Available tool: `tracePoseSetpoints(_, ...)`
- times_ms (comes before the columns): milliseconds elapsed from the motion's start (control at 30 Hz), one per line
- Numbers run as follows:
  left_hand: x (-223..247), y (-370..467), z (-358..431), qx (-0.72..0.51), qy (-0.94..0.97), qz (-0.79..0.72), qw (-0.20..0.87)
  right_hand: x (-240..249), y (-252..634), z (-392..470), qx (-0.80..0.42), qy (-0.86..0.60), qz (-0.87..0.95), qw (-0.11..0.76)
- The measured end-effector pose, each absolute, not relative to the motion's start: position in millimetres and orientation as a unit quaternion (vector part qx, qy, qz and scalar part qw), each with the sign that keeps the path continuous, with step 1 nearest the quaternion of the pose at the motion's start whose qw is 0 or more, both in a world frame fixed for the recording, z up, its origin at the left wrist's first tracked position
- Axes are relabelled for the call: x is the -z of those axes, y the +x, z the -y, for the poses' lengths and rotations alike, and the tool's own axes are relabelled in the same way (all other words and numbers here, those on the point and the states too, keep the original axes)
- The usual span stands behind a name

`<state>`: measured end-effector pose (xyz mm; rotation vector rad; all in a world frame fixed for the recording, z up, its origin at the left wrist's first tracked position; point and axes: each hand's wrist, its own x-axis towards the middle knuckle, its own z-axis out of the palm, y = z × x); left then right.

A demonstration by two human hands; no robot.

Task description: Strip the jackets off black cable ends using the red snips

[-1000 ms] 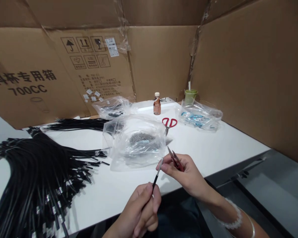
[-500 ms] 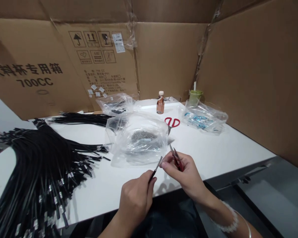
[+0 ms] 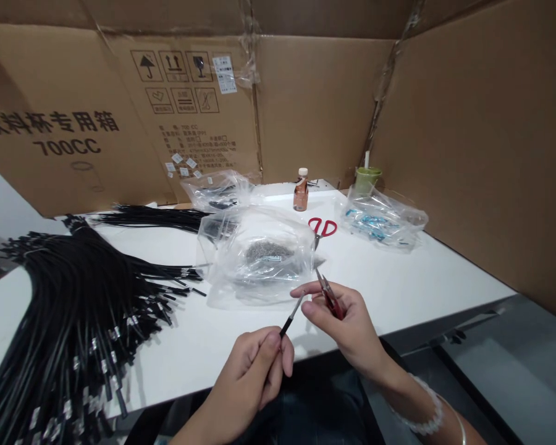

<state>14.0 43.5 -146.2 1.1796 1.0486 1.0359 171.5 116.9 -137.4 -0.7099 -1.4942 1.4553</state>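
Between the thumb and fingers of my left hand [image 3: 259, 364] is a thin black cord [image 3: 286, 326], pointing up to the right with its pale grey end showing. My right hand [image 3: 340, 315] keeps a small pair of red-handled thread snips [image 3: 332, 300] in its palm, blades pointing up and parted. My right thumb and index finger are spread around the cord's tip; whether they touch it, I cannot tell. Just beyond my hands lies a clear plastic bag [image 3: 222, 290] of small grey metal pieces [image 3: 266, 252].
A big bundle of black cords [image 3: 69, 296] covers the table's left side. Behind the bag are red-handled scissors [image 3: 323, 227] and a small bottle [image 3: 301, 191]. A bag with blue items [image 3: 375, 224] and a green cup [image 3: 367, 181] stand right. Cardboard walls [image 3: 324, 105] enclose the table [image 3: 445, 272].
My left hand has rolled, so its thumb now lies on top of the cord. My right index finger has stretched out and lifted away from the thumb, near the cord's tip.
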Motion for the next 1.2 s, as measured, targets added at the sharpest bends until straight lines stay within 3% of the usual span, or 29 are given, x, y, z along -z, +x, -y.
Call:
tracePoseSetpoints(167, 155.8, 13.4, -45.7, -0.439, 0.429, -0.365, 0.701, 137.8, 169.8, -115.4, -0.574, -0.286, 0.606, 0.471)
tracePoseSetpoints(400, 166.1, 8.7, -50.6, -0.409, 0.220, -0.110, 0.879, 133.7, 171.6, -119.6, -0.577, -0.252, 0.623, 0.464)
tracePoseSetpoints(733, 167.8, 7.7, -50.6, -0.382, 0.176, -0.033, 0.907, 136.2, 172.7, -119.4, -0.605, -0.244, 0.611, 0.449)
tracePoseSetpoints(1200, 173.3, 5.6, -55.6, -0.388, 0.204, -0.099, 0.893, 137.4, 172.8, -120.5, -0.611, -0.253, 0.613, 0.433)
